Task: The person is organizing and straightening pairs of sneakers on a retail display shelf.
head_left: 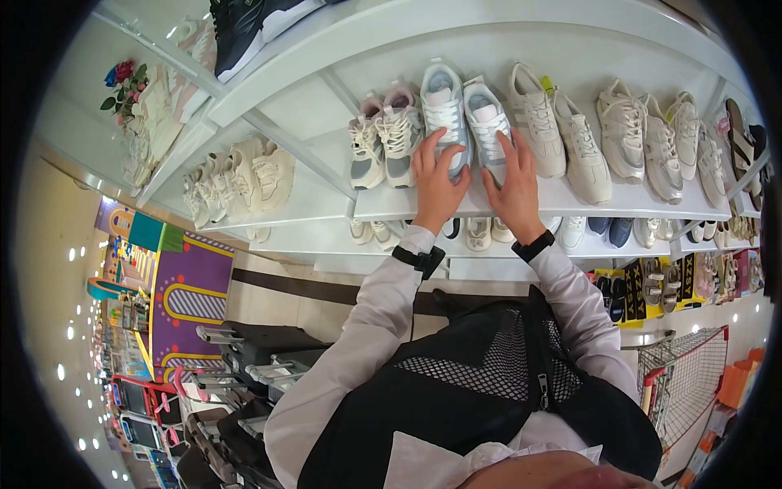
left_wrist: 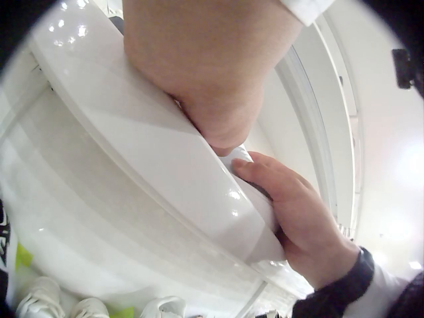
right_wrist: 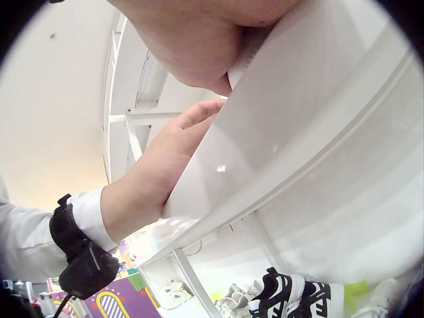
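Pair in hand: we see a grey-and-white left shoe (head_left: 445, 118) and right shoe (head_left: 489, 122), side by side at the front of the white shelf (head_left: 554, 194), toes towards the person; whether the soles are lifted, we cannot tell.
Left hand (head_left: 440, 191): holds the left shoe around its toe end.
Left fingers: apart, bent over the shoe's outer side, thumb spread towards the inner side; some fingertips we cannot make out.
Right hand (head_left: 513, 183): holds the right shoe at the toe end.
Right fingers: lie over the outer side and top, thumb spread across to the inner side; we cannot tell how hard they press.
Neighbours, same shelf: we note a cream-and-grey pair (head_left: 399, 147) just left, a cream pair (head_left: 582, 151) just right.
Wrists: a black strap (head_left: 419, 261) on the left, another black band (head_left: 533, 246) on the right.
Lower shelf: black-and-white shoes (right_wrist: 278, 295), seen from the right wrist.
Floor, right: a wire shopping cart (head_left: 684, 379).
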